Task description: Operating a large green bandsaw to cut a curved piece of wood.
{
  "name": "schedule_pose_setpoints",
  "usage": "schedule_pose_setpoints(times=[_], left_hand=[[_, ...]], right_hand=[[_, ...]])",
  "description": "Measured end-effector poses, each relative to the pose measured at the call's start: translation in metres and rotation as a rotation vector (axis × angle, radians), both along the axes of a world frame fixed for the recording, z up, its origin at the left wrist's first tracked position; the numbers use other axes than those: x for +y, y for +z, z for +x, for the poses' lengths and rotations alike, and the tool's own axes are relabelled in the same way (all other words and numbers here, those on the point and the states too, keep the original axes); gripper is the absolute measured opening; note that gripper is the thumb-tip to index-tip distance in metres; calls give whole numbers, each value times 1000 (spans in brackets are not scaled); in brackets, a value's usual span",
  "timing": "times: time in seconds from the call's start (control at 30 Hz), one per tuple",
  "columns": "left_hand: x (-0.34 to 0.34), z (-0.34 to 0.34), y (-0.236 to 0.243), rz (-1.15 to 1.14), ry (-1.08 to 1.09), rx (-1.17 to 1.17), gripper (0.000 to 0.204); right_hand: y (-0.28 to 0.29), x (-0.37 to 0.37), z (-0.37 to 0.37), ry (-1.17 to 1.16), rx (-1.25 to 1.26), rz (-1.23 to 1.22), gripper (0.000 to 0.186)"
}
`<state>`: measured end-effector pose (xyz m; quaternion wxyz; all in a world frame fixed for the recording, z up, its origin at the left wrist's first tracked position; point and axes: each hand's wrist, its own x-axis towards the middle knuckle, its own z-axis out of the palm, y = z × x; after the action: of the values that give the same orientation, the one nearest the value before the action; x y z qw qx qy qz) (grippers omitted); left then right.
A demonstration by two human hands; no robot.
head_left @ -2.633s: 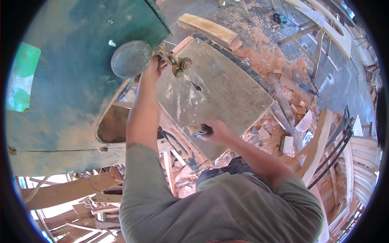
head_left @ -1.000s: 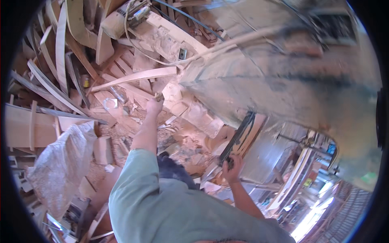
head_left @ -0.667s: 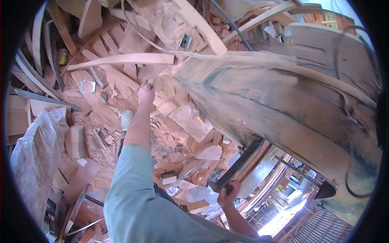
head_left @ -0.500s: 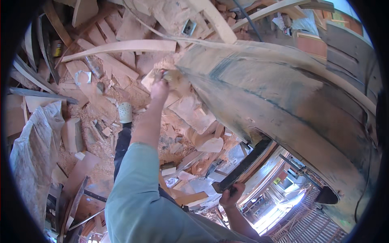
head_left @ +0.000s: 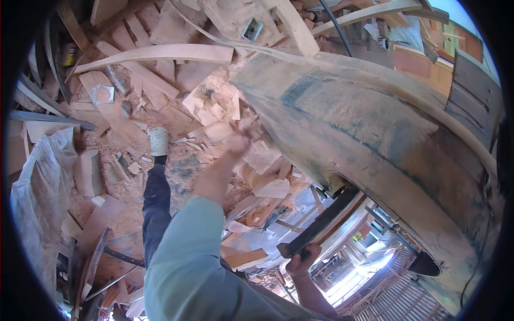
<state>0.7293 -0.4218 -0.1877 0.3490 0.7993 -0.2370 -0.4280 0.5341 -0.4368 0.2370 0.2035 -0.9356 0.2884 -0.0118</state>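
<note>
My left hand [head_left: 240, 140] is stretched forward beside the pointed end of a large, dusty curved body like a boat hull [head_left: 348, 117]. Motion smears its fingers, so whether anything is in them does not show. Beyond that hand lies a pale wood block [head_left: 206, 96] strewn with shavings. Lower right, my right hand [head_left: 303, 260] is closed around the near end of a long dark wooden beam [head_left: 324, 222]. The beam's far end goes into an opening at the hull-like body's lower edge.
Shavings and several offcuts cover the floor on the left. A long curved plank [head_left: 160, 52] lies at the upper left, near a small box [head_left: 251, 29]. A plastic sheet [head_left: 40, 198] hangs at the left edge. My foot in a pale clog [head_left: 158, 142] stands among the scraps.
My left hand has come back from the pale block, down and to the right. A yellowish thing at its fingers earlier no longer shows clearly. My right hand keeps its hold on the beam.
</note>
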Motion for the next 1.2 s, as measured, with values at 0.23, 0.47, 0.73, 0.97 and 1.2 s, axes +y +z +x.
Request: schedule_pose_setpoints(times=[0.23,0.47,0.73,0.97,1.2], left_hand=[[109,164,-5,69,502,-269,30],[90,127,-8,60,409,-494,30],[55,111,-5,45,389,-249,27],[138,108,-22,-33,337,-281,57],[248,120,66,250,607,-241,50]], right_hand=[[1,-3,-2,-8,-24,-10,35],[-3,-2,0,18,24,-19,42],[1,6,6,48,-4,-22,39],[-16,5,17,93,18,-157,37],[-14,0,50,84,-123,7,28]])
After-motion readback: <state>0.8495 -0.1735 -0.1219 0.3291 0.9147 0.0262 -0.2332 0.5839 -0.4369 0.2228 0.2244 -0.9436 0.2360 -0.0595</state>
